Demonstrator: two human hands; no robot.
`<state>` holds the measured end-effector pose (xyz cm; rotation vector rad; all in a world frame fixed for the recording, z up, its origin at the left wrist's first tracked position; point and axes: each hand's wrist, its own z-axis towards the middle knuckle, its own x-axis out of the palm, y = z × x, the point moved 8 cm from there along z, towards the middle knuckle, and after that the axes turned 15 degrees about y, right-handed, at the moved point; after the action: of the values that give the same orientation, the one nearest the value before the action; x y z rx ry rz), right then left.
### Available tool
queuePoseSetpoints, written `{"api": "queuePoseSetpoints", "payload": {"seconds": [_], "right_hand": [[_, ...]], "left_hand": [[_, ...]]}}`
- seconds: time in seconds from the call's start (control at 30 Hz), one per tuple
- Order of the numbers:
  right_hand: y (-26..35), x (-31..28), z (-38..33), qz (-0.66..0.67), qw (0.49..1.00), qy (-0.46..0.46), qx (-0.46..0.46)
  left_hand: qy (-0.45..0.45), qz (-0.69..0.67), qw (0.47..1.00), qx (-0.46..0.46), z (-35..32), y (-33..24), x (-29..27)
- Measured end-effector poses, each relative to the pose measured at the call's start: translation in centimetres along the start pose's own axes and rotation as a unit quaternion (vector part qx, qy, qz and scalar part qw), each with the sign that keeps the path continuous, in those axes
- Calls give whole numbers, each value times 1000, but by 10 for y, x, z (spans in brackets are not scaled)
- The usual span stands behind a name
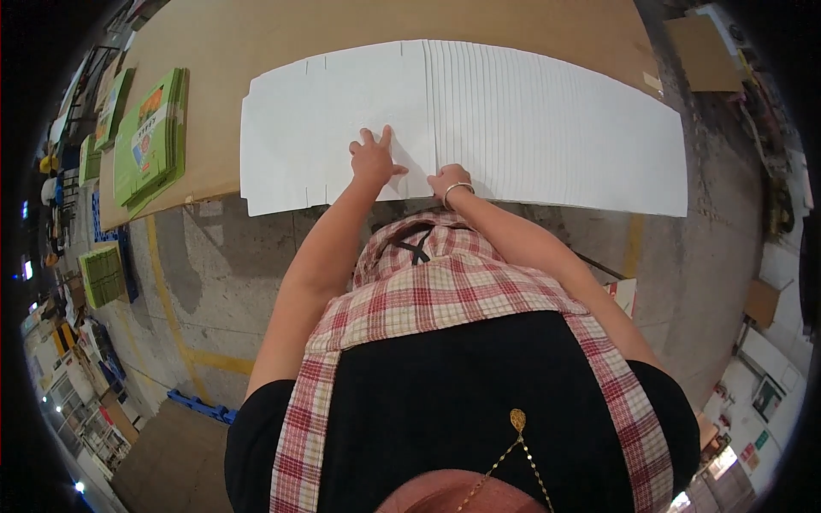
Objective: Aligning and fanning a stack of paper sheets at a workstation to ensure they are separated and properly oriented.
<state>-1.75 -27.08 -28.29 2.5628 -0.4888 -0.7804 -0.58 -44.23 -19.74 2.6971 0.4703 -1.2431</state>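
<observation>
A fanned row of white cardboard sheets [556,128] lies across the table, overlapping with many close edges toward the right. The left-most sheet [333,103] shows its broad face, with short slits along its far and near edges. My left hand [372,161] rests on that face with its fingers spread, holding nothing. Close to its right, my right hand [450,181], with a bracelet at the wrist, has its fingers curled at the near edge of the sheets, where the fan begins. It seems to pinch a sheet edge there; the fingertips are partly hidden.
The brown tabletop [513,26] extends beyond the sheets. Stacks of green printed cartons [150,141] stand at the table's left end. Another green stack [103,275] sits lower at the left, by a blue pallet [128,265]. Yellow lines [162,291] mark the concrete floor.
</observation>
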Motion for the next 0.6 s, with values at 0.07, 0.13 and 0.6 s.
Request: {"api": "queuePoseSetpoints", "payload": {"seconds": [0.07,0.13,0.6], "right_hand": [[5,0,1,-38,999,-11,-12],[10,-2,1,-77,996,-35,-25],[21,-1,-5,-96,995,-5,-12]], "left_hand": [[1,8,1000,-3,0,2,-1],[2,15,1000,-5,0,5,-1],[9,-9,1000,-9,-3,12,-7]]}}
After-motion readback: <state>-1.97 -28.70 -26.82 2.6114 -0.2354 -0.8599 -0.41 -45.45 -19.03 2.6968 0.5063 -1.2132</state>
